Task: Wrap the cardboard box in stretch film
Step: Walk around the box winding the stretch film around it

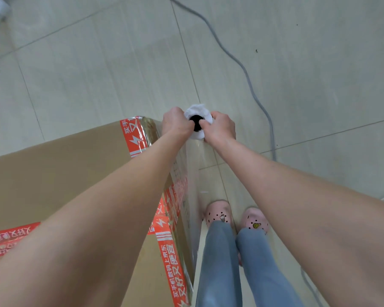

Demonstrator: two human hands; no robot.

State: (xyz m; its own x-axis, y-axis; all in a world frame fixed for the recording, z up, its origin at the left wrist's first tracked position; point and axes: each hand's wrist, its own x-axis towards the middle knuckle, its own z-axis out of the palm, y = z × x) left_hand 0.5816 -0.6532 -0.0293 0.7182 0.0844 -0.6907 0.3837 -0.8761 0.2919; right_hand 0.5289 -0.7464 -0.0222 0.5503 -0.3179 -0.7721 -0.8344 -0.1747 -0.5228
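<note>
**Roll (197, 110) held at box (60, 171) corner**

The box stands on the floor (308, 74); it is judged stiff and bulky, best left unmoved. Film (194, 185) is drawn along its near side: thin, clingy, easily torn. The roll's top end is gripped by the left hand (175, 123) and right hand (220, 127), fingers curled round its rim, judged the right hold.

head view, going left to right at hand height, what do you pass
cardboard box → left hand → stretch film roll, gripped by both hands → right hand → grey cable on the floor
</note>
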